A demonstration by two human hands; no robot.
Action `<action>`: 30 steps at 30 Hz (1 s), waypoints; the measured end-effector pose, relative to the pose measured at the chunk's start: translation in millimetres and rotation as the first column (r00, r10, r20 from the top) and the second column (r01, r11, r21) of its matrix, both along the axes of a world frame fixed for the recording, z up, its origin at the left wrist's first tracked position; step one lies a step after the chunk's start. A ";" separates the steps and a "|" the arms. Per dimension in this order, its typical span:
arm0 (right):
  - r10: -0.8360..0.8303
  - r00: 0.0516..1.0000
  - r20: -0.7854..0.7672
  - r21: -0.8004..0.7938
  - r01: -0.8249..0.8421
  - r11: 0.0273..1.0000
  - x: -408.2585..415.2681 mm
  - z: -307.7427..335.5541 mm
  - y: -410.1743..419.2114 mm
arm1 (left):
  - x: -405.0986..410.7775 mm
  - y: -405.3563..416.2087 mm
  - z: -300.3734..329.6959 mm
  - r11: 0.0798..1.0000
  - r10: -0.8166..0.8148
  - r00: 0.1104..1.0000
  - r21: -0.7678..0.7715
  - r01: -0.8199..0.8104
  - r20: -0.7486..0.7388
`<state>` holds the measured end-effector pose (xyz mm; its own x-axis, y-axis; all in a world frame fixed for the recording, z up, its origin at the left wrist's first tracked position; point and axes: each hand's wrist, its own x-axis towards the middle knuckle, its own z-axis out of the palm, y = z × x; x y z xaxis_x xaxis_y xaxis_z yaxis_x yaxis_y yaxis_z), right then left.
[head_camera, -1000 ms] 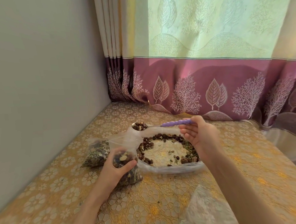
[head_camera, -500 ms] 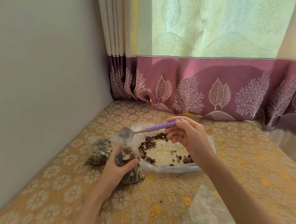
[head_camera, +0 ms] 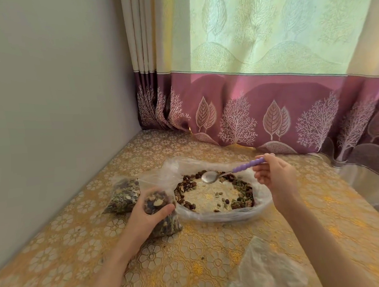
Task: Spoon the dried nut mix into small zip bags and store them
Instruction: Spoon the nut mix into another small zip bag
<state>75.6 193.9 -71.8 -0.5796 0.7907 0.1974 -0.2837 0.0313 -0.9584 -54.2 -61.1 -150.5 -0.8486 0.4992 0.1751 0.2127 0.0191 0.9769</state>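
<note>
The right hand (head_camera: 273, 178) pinches a purple-handled spoon (head_camera: 227, 173), its empty bowl over the nut mix (head_camera: 241, 189); beside the mix, the left hand (head_camera: 144, 216) grips a filled zip bag (head_camera: 164, 219).

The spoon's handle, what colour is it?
Purple, with a ribbed handle; the head view, the only one, shows it.

Spoon emptied and carried back over the big bag

Loaded with nut mix a second ago above the small zip bag (head_camera: 160, 207), then tipped at its mouth; now bare, the spoon (head_camera: 210, 177) swung rightward by the right hand (head_camera: 273, 178), bowl down low over the far rim of the nut mix (head_camera: 187, 184) in the large open bag (head_camera: 260, 202).
</note>
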 end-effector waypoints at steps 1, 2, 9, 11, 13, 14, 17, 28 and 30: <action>-0.055 0.998 0.033 0.051 0.054 0.997 2.3 -3.8 4.2 | -0.4 0.4 -0.1 1.000 0.002 1.000 0.005 -0.002 0.003; -0.099 0.994 0.055 0.101 0.093 0.991 5.3 -7.5 6.9 | -0.5 0.9 -0.1 1.000 0.007 1.000 0.008 -0.007 0.004; -0.182 0.980 0.083 0.163 0.167 0.972 29.6 -33.6 8.0 | -0.5 1.1 -0.1 1.000 0.003 1.000 0.023 -0.003 0.007; -0.169 0.981 0.093 0.117 0.158 0.980 34.1 -37.9 7.9 | -1.3 1.2 0.8 1.000 0.001 1.000 0.031 -0.002 0.026; -0.168 0.979 0.117 0.077 0.159 0.984 39.8 -42.8 8.6 | -0.8 1.8 1.3 1.000 0.003 1.000 0.029 -0.004 0.026; -0.167 0.978 0.127 0.062 0.160 0.985 42.6 -45.3 9.2 | -0.5 2.1 1.3 1.000 0.005 1.000 0.028 -0.006 0.024; -0.180 0.974 0.134 0.044 0.176 0.983 50.5 -51.1 10.0 | 0.2 2.9 1.0 1.000 0.007 1.000 0.029 -0.008 0.030; -0.410 0.911 0.039 0.332 0.375 0.866 65.6 -51.0 -3.1 | 1.2 2.5 -0.3 0.999 0.009 1.000 0.032 -0.009 0.012; -0.428 0.903 0.030 0.361 0.390 0.847 64.6 -52.7 -5.7 | 2.0 2.6 0.0 0.999 0.012 1.000 0.032 -0.012 0.012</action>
<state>140.2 188.1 -124.5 -0.2510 0.8561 0.4518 -0.0719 0.4490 -0.8907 -52.3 -58.5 -150.5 -0.8567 0.4834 0.1803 0.2007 -0.0098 0.9796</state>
